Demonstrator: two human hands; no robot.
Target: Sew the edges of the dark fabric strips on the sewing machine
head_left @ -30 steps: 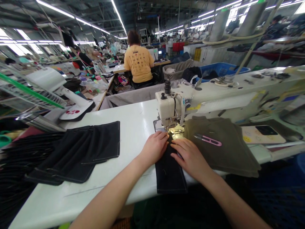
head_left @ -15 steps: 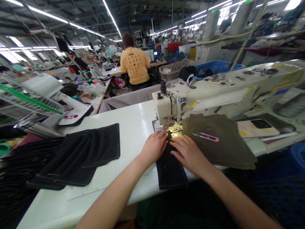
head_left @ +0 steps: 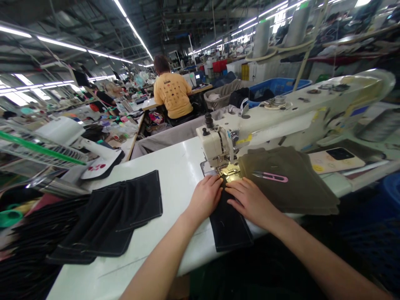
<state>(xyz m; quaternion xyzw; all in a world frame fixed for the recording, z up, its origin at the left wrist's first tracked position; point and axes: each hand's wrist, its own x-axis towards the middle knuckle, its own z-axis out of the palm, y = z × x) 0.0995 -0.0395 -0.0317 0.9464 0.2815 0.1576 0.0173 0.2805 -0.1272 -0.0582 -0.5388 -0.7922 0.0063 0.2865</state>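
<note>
as my eye runs along the worktop (head_left: 175,179), the sewing machine (head_left: 259,121) is the thing to reckon from. farthest to its left lies a heap of black pieces (head_left: 37,233); nearer to it, but well apart, dark panels (head_left: 142,200) with pale edge stitching overlap in a fan.

just in front of the machine's needle area comes the left hand (head_left: 204,196), its fingers reaching forward, laid close together on the cloth. beneath it is the dark strip (head_left: 230,231), running from under the machine's lit foot towards the person, its near end at the worktop's front edge. the right hand (head_left: 248,198) rests on the strip's other side, fingers stretched, thumb a little apart. neither hand is clenched; both press flat, fingertips nearly meeting.

since a second ago, the view has swung a little, while hands and strip have barely shifted against the machine. to me, that suggests careful guiding, with the seam area kept steady.

right of the machine's foot, olive cloth (head_left: 300,183) is stacked, with pink snips (head_left: 265,174) lying on top, and farther right is a pale phone (head_left: 325,161).
</note>
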